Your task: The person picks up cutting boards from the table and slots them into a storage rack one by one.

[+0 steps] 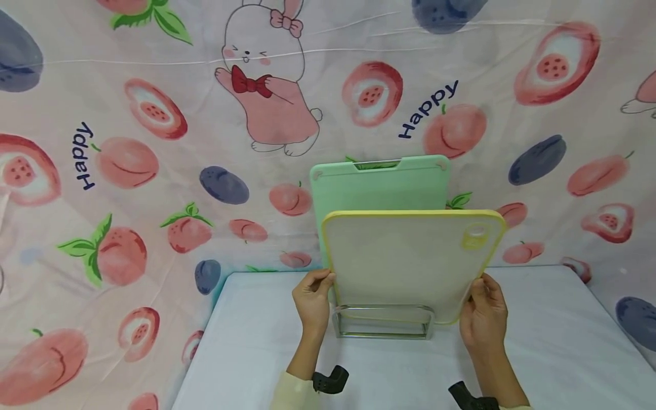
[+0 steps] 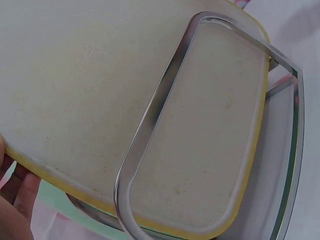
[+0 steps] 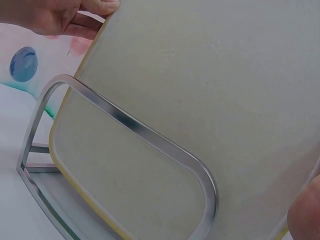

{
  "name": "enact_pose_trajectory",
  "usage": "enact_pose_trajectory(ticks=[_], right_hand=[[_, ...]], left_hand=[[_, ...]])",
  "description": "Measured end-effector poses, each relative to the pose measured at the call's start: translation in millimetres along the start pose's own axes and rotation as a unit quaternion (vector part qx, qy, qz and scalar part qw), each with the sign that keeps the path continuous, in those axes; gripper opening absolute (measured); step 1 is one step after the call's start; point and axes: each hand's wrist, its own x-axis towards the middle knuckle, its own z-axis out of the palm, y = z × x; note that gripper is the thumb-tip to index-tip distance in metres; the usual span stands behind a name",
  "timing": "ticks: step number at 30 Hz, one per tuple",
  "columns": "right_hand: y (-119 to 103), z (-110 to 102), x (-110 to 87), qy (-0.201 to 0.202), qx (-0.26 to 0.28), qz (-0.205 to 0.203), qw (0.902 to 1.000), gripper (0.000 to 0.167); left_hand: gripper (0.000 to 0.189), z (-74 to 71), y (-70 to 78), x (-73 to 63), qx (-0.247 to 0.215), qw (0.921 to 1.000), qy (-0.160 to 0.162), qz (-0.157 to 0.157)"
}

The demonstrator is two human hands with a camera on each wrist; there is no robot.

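Note:
A pale cutting board with a yellow rim [image 1: 410, 262] stands tilted between both hands, its lower part behind the front bar of a metal rack [image 1: 384, 336]. My left hand [image 1: 314, 302] pinches the board's left edge. On the right edge, my right hand [image 1: 484, 313] grips with the thumb in front; its fingers are partly hidden behind. In the left wrist view the rack's rounded bar [image 2: 150, 115] crosses the board's face, and the board's bottom edge hangs within the frame. Behind it stands a green cutting board [image 1: 379, 185] with a handle slot, its lower part hidden.
The rack stands on a white table [image 1: 266, 341]. A fruit-and-rabbit patterned cloth [image 1: 359, 34] hangs behind the table and along its sides. Dark wrist cameras [image 1: 330, 380] sit on both forearms.

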Motion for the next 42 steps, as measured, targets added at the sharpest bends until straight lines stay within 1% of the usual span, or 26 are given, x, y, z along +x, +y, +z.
enact_pose_trajectory(ticks=[5, 6, 12, 13, 17, 21, 25, 32, 38, 42], right_hand=[[3.1, 1.1, -1.4, 0.007, -0.009, 0.006, 0.9999, 0.017], [3.8, 1.3, -1.8, 0.007, -0.008, 0.007, 0.9999, 0.017], [6.5, 2.1, -3.0, -0.006, -0.003, 0.015, 0.9999, 0.018], [6.8, 2.3, -2.7, -0.006, -0.004, 0.015, 0.9999, 0.018], [8.4, 3.5, -2.4, -0.01, 0.006, 0.026, 0.9996, 0.019], [10.6, 4.1, -4.9, -0.014, -0.003, 0.038, 0.9992, 0.02], [12.4, 5.0, -6.4, -0.018, -0.006, 0.038, 0.9991, 0.021], [14.5, 6.3, -7.7, -0.014, -0.011, 0.036, 0.9992, 0.02], [14.9, 6.8, -7.3, -0.027, -0.015, 0.039, 0.9988, 0.021], [14.2, 7.7, -6.3, -0.033, -0.023, 0.044, 0.9982, 0.021]], left_hand=[[0.008, -4.3, -1.0, 2.3, -0.004, 1.0, -0.002, 0.005], [0.008, -4.4, 2.9, 2.4, -0.004, 1.0, -0.002, 0.006], [0.01, -9.0, 2.3, 3.1, -0.012, 0.9998, -0.003, 0.013], [0.011, -10.1, -1.3, 3.5, -0.015, 0.9998, -0.004, 0.015], [0.012, -12.5, 1.4, 4.6, -0.017, 0.9996, -0.005, 0.021], [0.012, -17.1, 2.3, 5.0, -0.016, 0.9996, -0.002, 0.023], [0.01, -21.0, 0.8, 4.9, -0.018, 0.9996, -0.003, 0.023], [0.008, -25.5, -3.0, 4.8, -0.007, 0.9992, -0.008, 0.038], [0.006, -28.6, -2.1, 6.6, 0.011, 0.9986, -0.011, 0.05], [0.007, -27.9, -2.1, 7.4, 0.01, 0.999, -0.01, 0.042]])
